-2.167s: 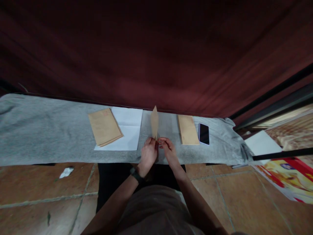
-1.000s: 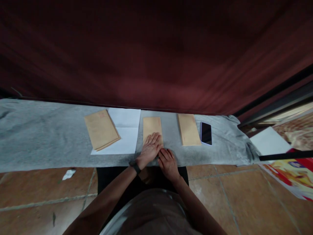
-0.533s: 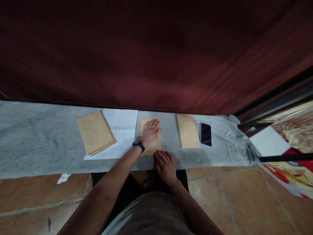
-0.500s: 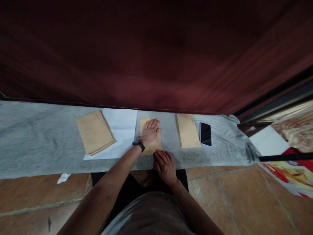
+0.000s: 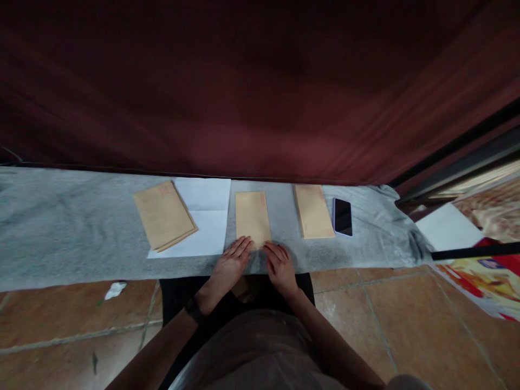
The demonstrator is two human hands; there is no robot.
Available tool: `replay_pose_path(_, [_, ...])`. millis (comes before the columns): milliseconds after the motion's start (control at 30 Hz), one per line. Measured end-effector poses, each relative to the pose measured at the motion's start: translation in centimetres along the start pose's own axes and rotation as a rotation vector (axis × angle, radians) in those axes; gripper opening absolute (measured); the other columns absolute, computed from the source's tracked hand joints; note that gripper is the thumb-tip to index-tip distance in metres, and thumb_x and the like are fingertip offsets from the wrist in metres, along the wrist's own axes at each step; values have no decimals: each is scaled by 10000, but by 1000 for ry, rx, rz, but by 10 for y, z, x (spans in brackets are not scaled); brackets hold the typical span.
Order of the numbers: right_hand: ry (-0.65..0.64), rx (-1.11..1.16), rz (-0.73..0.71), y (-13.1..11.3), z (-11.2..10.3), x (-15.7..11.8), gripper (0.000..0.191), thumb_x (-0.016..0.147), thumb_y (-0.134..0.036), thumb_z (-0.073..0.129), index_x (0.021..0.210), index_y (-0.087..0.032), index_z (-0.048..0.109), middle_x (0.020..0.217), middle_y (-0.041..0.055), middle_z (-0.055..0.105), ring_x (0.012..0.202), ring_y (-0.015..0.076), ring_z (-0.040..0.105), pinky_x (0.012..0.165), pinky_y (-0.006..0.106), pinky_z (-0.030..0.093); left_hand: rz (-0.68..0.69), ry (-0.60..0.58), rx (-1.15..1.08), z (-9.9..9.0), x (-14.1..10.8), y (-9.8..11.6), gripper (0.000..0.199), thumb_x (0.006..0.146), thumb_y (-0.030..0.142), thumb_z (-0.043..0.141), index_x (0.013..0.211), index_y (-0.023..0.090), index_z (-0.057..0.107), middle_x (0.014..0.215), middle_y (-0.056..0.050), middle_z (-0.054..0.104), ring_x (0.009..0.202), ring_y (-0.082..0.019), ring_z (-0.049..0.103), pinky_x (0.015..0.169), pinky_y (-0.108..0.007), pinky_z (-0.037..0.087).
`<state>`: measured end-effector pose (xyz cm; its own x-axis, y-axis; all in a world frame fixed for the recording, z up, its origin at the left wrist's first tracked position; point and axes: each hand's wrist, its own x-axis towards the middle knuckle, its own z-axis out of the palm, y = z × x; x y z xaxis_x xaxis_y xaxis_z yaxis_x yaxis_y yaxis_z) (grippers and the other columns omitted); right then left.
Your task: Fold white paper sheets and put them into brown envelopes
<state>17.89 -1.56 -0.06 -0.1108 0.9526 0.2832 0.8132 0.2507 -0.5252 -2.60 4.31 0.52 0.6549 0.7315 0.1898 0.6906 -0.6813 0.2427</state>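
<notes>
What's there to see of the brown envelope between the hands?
The envelope looks like plain tan paper, oblong, with small reddish print near its far right corner, too small to read. It lies flat on the grey cloth, long sides running away from the person. The left hand rests its fingertips on the near left corner; the right hand's appear to touch the near right one. Any contents are hidden.

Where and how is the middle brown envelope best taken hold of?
Probably by its near edge, pinched at the corners and approached from the person's side: the middle brown envelope lies flat on the grey cloth, and the left hand and right hand are at that edge.
</notes>
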Motion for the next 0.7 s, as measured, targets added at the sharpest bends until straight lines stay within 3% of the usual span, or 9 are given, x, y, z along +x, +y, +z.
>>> replay_pose_path(167, [92, -45, 91, 0, 5, 3, 485, 966, -175, 445, 1445, -163, 523, 1435, 156, 573, 1360, 286, 489, 1121, 521, 416, 25, -85, 61, -6, -4, -14, 593, 896, 31, 361, 1455, 170, 504, 1517, -124, 527, 1422, -184, 474, 1146, -366, 436])
replay_pose_path(333, [78, -44, 55, -4, 3, 3, 468, 948, -148, 449, 1400, -192, 563, 1375, 136, 600, 1282, 283, 536, 1097, 515, 440, 39, -99, 40, -9, -4, -17, 720, 807, -19, 310, 1448, 237, 515, 1501, -99, 550, 1416, -200, 485, 1127, -380, 457])
replay_pose_path(533, [37, -67, 26, -7, 1, -4, 453, 953, -155, 459, 1389, -196, 574, 1375, 130, 594, 1274, 290, 531, 1100, 514, 441, 17, -85, 126, -9, -9, -16, 656, 831, -21, 298, 1397, 185, 557, 1475, -122, 570, 1390, -203, 515, 1094, -377, 489])
replay_pose_path(700, [15, -34, -3, 1, -4, 4, 420, 995, -187, 443, 1392, -196, 577, 1399, 123, 603, 1308, 265, 538, 1138, 516, 415, 34, -19, 103, -6, -10, 2, 497, 943, 65, 388, 1413, 123, 541, 1516, -155, 520, 1429, -237, 467, 1195, -430, 386])
